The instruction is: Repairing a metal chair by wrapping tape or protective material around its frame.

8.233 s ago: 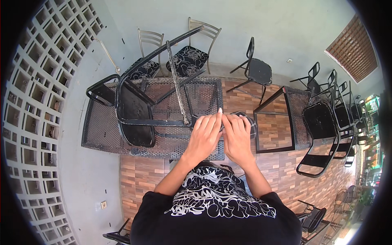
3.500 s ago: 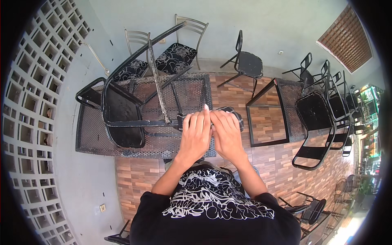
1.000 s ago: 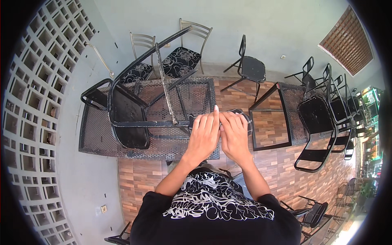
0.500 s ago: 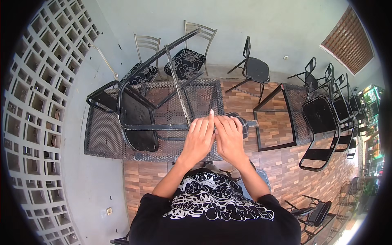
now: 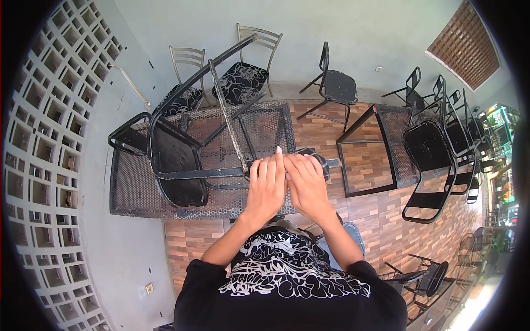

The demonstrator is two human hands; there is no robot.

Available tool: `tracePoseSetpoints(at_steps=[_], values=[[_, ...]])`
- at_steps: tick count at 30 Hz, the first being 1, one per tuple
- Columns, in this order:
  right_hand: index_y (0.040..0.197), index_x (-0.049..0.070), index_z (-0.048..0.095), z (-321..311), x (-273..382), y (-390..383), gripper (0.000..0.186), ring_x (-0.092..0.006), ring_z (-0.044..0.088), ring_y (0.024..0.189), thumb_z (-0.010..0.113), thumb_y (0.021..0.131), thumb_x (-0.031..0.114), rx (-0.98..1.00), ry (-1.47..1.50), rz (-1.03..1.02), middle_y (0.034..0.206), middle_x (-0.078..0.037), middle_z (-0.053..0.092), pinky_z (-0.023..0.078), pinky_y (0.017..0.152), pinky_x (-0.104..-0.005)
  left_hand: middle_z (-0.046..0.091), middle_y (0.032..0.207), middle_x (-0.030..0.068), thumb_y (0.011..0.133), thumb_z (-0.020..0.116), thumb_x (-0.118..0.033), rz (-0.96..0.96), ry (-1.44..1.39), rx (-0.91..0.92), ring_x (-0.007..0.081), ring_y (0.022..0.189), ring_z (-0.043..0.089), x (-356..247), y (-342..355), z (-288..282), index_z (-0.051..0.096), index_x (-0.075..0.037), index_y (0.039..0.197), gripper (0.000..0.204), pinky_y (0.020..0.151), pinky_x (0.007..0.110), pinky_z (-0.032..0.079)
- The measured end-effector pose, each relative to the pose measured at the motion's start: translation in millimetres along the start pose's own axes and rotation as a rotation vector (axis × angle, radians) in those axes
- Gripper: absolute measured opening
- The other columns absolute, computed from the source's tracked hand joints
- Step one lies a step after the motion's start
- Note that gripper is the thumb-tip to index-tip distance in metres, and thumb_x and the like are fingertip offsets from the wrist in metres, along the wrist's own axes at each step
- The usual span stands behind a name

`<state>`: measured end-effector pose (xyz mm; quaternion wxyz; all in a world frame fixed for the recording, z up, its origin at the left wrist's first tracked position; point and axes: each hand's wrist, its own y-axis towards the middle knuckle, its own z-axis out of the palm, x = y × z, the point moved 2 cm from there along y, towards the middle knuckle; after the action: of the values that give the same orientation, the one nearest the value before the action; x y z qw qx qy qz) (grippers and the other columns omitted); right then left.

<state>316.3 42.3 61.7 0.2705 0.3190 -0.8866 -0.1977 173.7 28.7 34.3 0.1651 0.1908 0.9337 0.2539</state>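
Note:
A black metal chair (image 5: 172, 151) with worn paint lies tipped over on the black mesh tabletop (image 5: 130, 190), its legs pointing right. My left hand (image 5: 265, 185) and my right hand (image 5: 307, 185) are side by side, backs up, with fingers bent over the end of a chair leg (image 5: 212, 173). Dark checked cloth (image 5: 314, 160) bunches out beyond my right fingers. A short greyish end (image 5: 334, 163) sticks out past it, seemingly the leg's tip. My palms and the grip beneath are hidden.
Two metal chairs with patterned seats (image 5: 245, 83) stand behind the table. A black chair (image 5: 338, 88) is by the far wall. To the right are a black frame (image 5: 395, 185) and several stacked black chairs (image 5: 429, 146). A block lattice wall (image 5: 41, 182) rises at left.
The whole scene has shifted slightly left in view. Both hands stay closed together over the leg end and cloth, with hardly any movement relative to the chair.

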Motion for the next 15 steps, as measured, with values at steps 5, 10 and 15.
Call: tracePoseSetpoints(at_steps=[5, 10, 15], values=[[0.143, -0.002, 0.059, -9, -9, -4, 0.055, -0.0357, 0.059, 0.131, 0.065, 0.088, 0.004, 0.002, 0.016, -0.01, 0.138, -0.017, 0.064, 0.04, 0.118, -0.0518, 0.061, 0.13, 0.0208, 0.098, 0.059, -0.016, -0.021, 0.032, -0.017, 0.0331, 0.124, 0.058, -15, 5, 5, 0.041, 0.016, 0.155, 0.068, 0.116, 0.05, 0.041], [0.142, -0.002, 0.059, -19, -21, -10, 0.054, -0.0361, 0.06, 0.13, 0.064, 0.089, 0.004, -0.009, 0.029, -0.012, 0.137, -0.017, 0.064, 0.04, 0.118, -0.0519, 0.061, 0.131, 0.0202, 0.098, 0.059, -0.016, -0.032, 0.024, -0.024, 0.0333, 0.125, 0.057, -31, 12, 11, 0.042, 0.016, 0.155, 0.068, 0.116, 0.051, 0.04], [0.141, -0.003, 0.059, -29, -33, -14, 0.053, -0.0363, 0.06, 0.13, 0.064, 0.089, 0.004, -0.023, 0.028, -0.026, 0.137, -0.018, 0.064, 0.04, 0.117, -0.0516, 0.061, 0.13, 0.0226, 0.097, 0.059, -0.015, -0.047, 0.048, -0.068, 0.0341, 0.125, 0.058, -46, 19, 18, 0.044, 0.017, 0.152, 0.065, 0.116, 0.052, 0.04]])
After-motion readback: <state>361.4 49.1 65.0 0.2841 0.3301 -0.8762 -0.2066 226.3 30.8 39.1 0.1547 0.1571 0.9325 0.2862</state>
